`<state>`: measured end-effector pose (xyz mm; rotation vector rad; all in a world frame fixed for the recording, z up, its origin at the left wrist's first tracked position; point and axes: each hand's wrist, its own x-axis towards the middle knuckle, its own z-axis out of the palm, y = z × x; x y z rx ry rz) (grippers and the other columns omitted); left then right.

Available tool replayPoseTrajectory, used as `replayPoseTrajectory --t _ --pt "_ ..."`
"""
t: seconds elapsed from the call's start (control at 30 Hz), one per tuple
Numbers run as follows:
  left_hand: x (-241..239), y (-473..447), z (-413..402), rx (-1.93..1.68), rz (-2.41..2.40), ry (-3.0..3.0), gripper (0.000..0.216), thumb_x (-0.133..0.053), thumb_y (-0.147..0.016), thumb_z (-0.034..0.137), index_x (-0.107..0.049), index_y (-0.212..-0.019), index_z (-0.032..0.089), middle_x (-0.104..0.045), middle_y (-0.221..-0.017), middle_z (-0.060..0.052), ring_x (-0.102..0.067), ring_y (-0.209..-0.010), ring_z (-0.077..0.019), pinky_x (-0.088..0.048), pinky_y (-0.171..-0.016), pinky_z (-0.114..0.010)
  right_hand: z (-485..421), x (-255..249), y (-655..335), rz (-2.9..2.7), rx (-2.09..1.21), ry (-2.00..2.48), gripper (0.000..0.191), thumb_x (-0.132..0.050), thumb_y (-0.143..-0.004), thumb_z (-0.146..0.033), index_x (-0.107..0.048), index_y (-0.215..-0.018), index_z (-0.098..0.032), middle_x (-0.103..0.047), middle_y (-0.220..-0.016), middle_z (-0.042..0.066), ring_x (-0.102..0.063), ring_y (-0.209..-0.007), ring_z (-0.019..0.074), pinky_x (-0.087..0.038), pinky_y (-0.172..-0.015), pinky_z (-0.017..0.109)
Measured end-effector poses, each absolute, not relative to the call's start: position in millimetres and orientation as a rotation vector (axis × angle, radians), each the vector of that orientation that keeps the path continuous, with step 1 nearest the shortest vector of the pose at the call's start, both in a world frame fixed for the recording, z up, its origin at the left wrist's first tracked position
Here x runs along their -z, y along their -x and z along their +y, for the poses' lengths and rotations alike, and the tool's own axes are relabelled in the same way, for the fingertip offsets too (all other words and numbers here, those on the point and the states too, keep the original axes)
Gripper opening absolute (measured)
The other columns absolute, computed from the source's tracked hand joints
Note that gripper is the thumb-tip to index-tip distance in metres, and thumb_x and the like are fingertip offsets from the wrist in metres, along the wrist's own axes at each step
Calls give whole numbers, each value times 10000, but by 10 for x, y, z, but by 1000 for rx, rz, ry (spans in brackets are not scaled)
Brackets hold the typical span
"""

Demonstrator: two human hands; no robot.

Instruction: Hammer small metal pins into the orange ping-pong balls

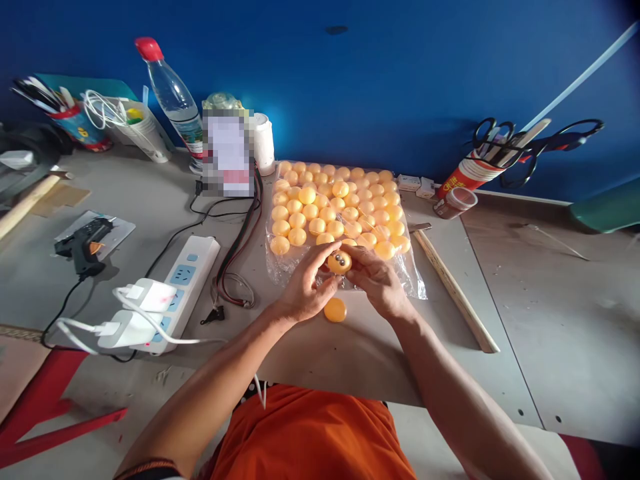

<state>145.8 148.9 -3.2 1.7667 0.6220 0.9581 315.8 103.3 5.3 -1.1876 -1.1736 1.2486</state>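
My left hand [311, 283] and my right hand [380, 277] meet in front of a plastic bag. Between their fingertips they hold an orange ping-pong ball [339, 265] that shows small shiny metal beads on its upper side. Whether the beads sit inside an opening or on the surface, I cannot tell. Just below the hands, another orange ball or half shell [335, 310] rests on the grey table. The clear bag [280, 270] behind the hands is filled with rows of orange ping-pong balls [297, 221].
A white power strip [197, 257] with plugged chargers and a black glue gun [85, 243] are on the left. A water bottle [173, 97] stands at the back. On the right lies a wooden-handled tool [457, 293], with a red cup of scissors [467, 173] beyond it.
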Motion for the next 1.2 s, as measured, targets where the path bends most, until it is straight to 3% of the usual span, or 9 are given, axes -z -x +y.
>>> replayPoseTrajectory --t 0.1,0.2,0.47,0.67,0.83,0.9,1.03,1.2 --pt "124 -1497 1527 -999 641 -1698 468 -598 -894 246 -525 -1356 220 -560 -1367 -123 -555 -1244 -275 -507 -1016 -406 1049 -29 -3141 -1211 -1205 1242 418 -648 -817 -281 -642 -1232 -224 -655 -1103 66 -644 -944 198 -548 -842 382" --pt "183 -1512 1551 -980 755 -1652 411 -658 -859 288 -584 -1252 196 -610 -1228 -123 -599 -1131 -264 -550 -893 -371 1053 -52 -3141 -1137 -1038 1317 380 -641 -804 -275 -629 -1178 -203 -645 -1032 58 -625 -837 160 -545 -750 337" --pt "111 -1478 1547 -888 891 -1586 285 -659 -794 200 -524 -1045 194 -643 -1002 -34 -571 -740 -109 -464 -624 -218 1036 -132 -3367 -1005 -433 1483 201 -582 -824 -260 -632 -1013 -211 -643 -929 28 -610 -734 134 -536 -730 328" --pt "67 -1455 1605 -911 919 -1830 132 -612 -813 168 -595 -940 196 -643 -970 -30 -595 -850 -152 -470 -709 -247 1052 -133 -3527 -1039 -342 1587 255 -565 -832 -311 -641 -1049 -201 -646 -918 31 -614 -700 140 -543 -709 337" --pt "69 -1444 1634 -915 934 -1846 175 -672 -806 228 -617 -968 191 -658 -998 -41 -613 -906 -186 -492 -781 -284 1017 -221 -3849 -1179 -213 1965 352 -582 -791 -370 -675 -1070 -178 -657 -1033 85 -627 -739 182 -536 -770 376" --pt "73 -1439 1633 -902 936 -1838 206 -662 -814 249 -611 -1005 189 -655 -1030 -52 -613 -909 -188 -500 -747 -275 963 -215 -4043 -1219 -133 2163 399 -571 -795 -378 -677 -1120 -172 -650 -1093 115 -638 -802 213 -518 -846 403" --pt "84 -1431 1629 -909 898 -1907 240 -581 -850 239 -612 -1082 187 -646 -1014 -61 -605 -881 -180 -507 -771 -288 788 -127 -4388 -1306 -90 2580 519 -506 -860 -428 -607 -1288 -153 -596 -1248 194 -580 -1126 345 -461 -943 464" --pt "126 -1436 1629 -905 851 -1905 318 -543 -833 187 -611 -1144 197 -646 -1081 -74 -600 -921 -183 -507 -854 -319 644 -5 -4504 -1415 -209 2808 398 -498 -874 -369 -668 -1169 -164 -607 -1215 197 -593 -1097 340 -471 -855 412"
